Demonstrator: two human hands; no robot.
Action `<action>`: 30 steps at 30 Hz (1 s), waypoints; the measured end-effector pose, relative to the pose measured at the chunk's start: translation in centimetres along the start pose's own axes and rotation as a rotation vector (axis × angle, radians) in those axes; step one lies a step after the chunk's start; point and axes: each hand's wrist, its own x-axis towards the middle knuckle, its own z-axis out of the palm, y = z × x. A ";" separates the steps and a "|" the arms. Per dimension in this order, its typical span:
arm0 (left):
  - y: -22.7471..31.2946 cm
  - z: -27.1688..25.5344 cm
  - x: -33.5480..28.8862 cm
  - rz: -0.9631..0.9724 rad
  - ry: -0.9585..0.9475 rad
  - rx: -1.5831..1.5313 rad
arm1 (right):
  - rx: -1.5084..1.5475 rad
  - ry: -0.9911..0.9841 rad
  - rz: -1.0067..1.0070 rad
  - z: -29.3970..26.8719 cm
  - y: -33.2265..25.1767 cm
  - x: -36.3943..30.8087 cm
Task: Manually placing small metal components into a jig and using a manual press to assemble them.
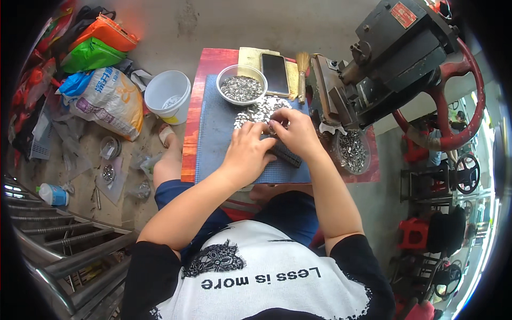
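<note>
My left hand (246, 150) rests over the blue ribbed mat (210, 144), its fingers bent and spread, fingertips at the near edge of a pile of small silvery metal pieces (261, 110). Beside its thumb lies a dark block (286, 156). My right hand (296, 134) is closed in a pinch at the pile's right side; whatever sits between its fingertips is too small to make out. Just beyond the pile stands a clear round bowl (219, 89) filled with similar metal pieces.
A phone (274, 74) lies on a yellow cloth (250, 55), beside a brush (302, 69). At right, a dark press (394, 58) with a red handwheel (476, 80) overhangs a tub of metal pieces (353, 153). A white bucket (178, 109) and bags (109, 101) stand left.
</note>
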 end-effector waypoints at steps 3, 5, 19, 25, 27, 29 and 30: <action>-0.2 0.3 -0.1 -0.017 -0.011 0.027 | 0.020 0.036 0.007 -0.5 0.2 -1.3; -0.2 -0.5 -0.7 -0.044 -0.026 0.023 | 0.044 0.015 0.035 -0.7 -0.2 -2.1; -3.2 -2.8 1.0 -0.220 0.002 0.067 | -0.089 -0.014 -0.055 1.1 0.4 -2.1; -3.5 -2.6 1.0 -0.180 -0.084 0.085 | -0.105 -0.004 -0.128 1.0 0.5 -2.5; -3.6 -3.6 0.8 -0.183 -0.079 0.028 | -0.107 -0.011 -0.151 0.5 0.8 -3.0; -4.4 -4.5 0.4 -0.160 -0.062 -0.099 | -0.017 -0.044 -0.131 -0.3 0.6 -3.6; -4.5 -5.1 0.2 -0.158 -0.064 -0.102 | 0.077 -0.082 -0.112 -0.7 0.4 -4.1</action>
